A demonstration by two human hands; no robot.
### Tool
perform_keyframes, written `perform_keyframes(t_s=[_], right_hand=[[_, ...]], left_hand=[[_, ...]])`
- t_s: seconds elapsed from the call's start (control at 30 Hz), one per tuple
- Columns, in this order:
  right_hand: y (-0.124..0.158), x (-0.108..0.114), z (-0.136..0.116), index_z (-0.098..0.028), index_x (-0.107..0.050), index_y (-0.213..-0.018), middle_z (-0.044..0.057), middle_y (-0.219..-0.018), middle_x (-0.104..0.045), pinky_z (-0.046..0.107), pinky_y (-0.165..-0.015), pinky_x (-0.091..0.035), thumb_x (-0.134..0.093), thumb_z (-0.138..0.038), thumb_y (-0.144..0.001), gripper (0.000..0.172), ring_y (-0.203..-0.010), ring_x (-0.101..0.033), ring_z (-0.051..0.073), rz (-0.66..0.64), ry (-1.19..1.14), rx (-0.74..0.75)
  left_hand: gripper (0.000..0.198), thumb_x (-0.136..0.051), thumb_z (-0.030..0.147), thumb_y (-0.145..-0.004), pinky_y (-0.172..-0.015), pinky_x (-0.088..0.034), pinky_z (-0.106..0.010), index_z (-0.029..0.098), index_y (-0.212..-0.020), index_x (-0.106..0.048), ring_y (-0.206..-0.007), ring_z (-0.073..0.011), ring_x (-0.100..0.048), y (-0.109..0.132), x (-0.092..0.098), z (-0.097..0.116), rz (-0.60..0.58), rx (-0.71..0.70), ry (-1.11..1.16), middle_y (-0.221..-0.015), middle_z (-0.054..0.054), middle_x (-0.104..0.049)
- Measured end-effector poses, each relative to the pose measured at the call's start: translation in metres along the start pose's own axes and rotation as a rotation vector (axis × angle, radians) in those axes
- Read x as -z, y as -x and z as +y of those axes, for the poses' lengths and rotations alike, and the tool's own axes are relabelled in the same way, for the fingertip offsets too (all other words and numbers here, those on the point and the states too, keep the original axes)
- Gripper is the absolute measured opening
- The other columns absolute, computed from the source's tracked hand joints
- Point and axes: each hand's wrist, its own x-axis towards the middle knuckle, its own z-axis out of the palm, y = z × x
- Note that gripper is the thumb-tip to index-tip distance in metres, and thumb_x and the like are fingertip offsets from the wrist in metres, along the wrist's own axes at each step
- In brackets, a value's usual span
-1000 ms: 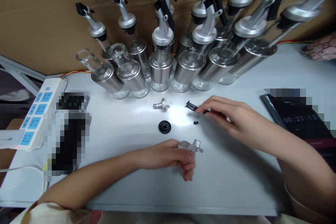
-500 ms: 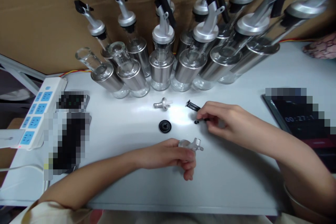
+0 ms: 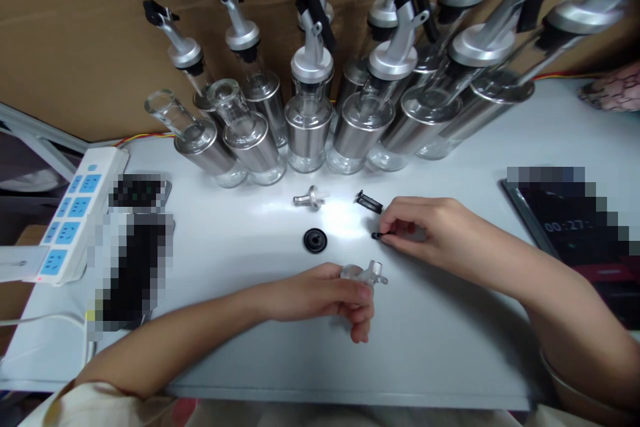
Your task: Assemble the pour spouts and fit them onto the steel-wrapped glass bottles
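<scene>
My left hand [image 3: 327,297] is closed around a silver pourer spout [image 3: 376,272], whose tip and small side lug stick out past the thumb. The fingers hide the rest of it. My right hand [image 3: 425,227] is in a pinch, low over the table, with a small black part [image 3: 376,236] showing at its fingertips. Just beyond them lies a black lever piece [image 3: 370,201] with a long slot. Left of the bright light patch are a black round stopper [image 3: 315,240] and a small silver nozzle with a flange [image 3: 309,198].
Several glass bottles with steel sleeves [image 3: 306,133] stand along the cardboard backing, most with pourers fitted. Two at the left have bare necks. A power strip [image 3: 70,213] and two phones [image 3: 133,273] are at the left. A tablet [image 3: 560,233] showing a timer lies at the right.
My right fingertips have come together and down onto the small black part, which sits between them. My left hand with the pourer spout has hardly moved.
</scene>
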Motion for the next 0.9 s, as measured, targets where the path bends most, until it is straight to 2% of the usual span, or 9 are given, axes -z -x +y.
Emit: perform_keyframes(t_s=[0.2, 0.37, 0.5, 0.67, 0.9], right_hand=[[0.001, -0.003, 0.003, -0.019, -0.066, -0.089, 0.005, -0.079, -0.067, 0.031, -0.063, -0.046, -0.055, -0.023, -0.083, 0.013, -0.068, -0.062, 0.019, -0.021, 0.025, -0.022], [0.001, -0.005, 0.004, -0.018, -0.068, -0.094, 0.007, -0.085, -0.067, 0.030, -0.066, -0.047, -0.055, -0.023, -0.086, 0.016, -0.074, -0.063, 0.019, -0.019, 0.044, 0.035], [0.001, -0.005, 0.005, -0.018, -0.068, -0.092, 0.007, -0.087, -0.066, 0.029, -0.066, -0.047, -0.050, -0.020, -0.088, 0.018, -0.073, -0.064, 0.017, -0.026, 0.047, 0.073], [0.000, -0.006, 0.009, -0.016, -0.068, -0.091, 0.007, -0.087, -0.066, 0.031, -0.066, -0.048, -0.050, -0.018, -0.088, 0.019, -0.073, -0.064, 0.018, 0.014, 0.083, 0.050], [0.003, 0.000, 0.003, -0.017, -0.067, -0.095, 0.007, -0.091, -0.064, 0.030, -0.063, -0.047, -0.054, -0.023, -0.088, 0.016, -0.070, -0.062, 0.016, 0.073, 0.064, 0.046]], left_hand=[[0.050, -0.069, 0.060, -0.073, -0.071, -0.043, -0.030, 0.016, -0.060, -0.049, -0.059, -0.0112, -0.052, 0.000, 0.000, 0.001, -0.004, 0.003, 0.002, -0.060, 0.005, -0.046], [0.049, -0.069, 0.059, -0.074, -0.071, -0.044, -0.029, 0.016, -0.060, -0.049, -0.059, -0.0110, -0.052, 0.000, 0.001, 0.000, -0.014, -0.002, 0.007, -0.060, 0.005, -0.047], [0.049, -0.069, 0.059, -0.074, -0.071, -0.044, -0.029, 0.016, -0.061, -0.049, -0.058, -0.0109, -0.052, 0.000, 0.001, 0.000, -0.012, -0.005, 0.008, -0.060, 0.005, -0.046], [0.050, -0.069, 0.059, -0.074, -0.071, -0.044, -0.029, 0.016, -0.060, -0.049, -0.059, -0.0109, -0.053, 0.000, 0.000, 0.000, -0.014, -0.001, 0.010, -0.061, 0.004, -0.047], [0.053, -0.066, 0.065, -0.072, -0.070, -0.044, -0.032, 0.017, -0.059, -0.046, -0.057, -0.0116, -0.052, -0.002, 0.000, -0.002, 0.012, -0.010, 0.027, -0.060, 0.005, -0.045]])
